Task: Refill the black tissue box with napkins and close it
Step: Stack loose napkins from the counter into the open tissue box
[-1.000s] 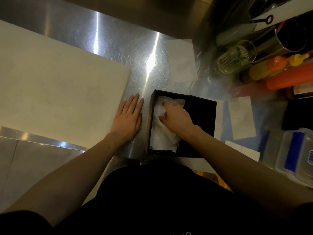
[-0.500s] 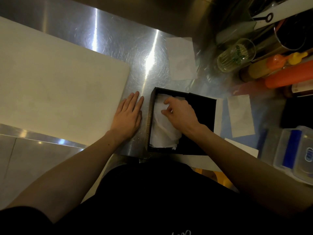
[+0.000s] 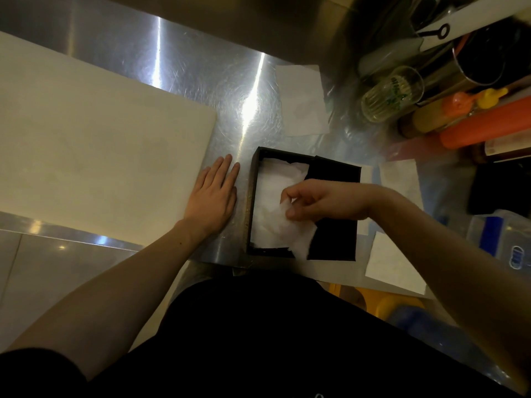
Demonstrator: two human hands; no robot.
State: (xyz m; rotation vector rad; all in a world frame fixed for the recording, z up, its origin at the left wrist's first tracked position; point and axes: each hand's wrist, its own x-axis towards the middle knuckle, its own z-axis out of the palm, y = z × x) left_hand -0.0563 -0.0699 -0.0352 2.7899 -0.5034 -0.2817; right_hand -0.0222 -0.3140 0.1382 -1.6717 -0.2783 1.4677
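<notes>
The black tissue box stands on the steel counter near its front edge. Its black lid covers the right part; the left part is open and shows white napkins. My right hand is over the box, fingers pinched on a crumpled napkin whose lower corner hangs toward the front wall. My left hand lies flat, fingers together, on the counter just left of the box, partly on the white board.
A large white board fills the left of the steel counter. Loose napkins lie behind and right of the box. A glass jar, orange sauce bottles and a plastic container crowd the right side.
My right hand has drawn back from the far left corner to the middle of the box, turned sideways and pinched up a napkin. The left hand has stayed put.
</notes>
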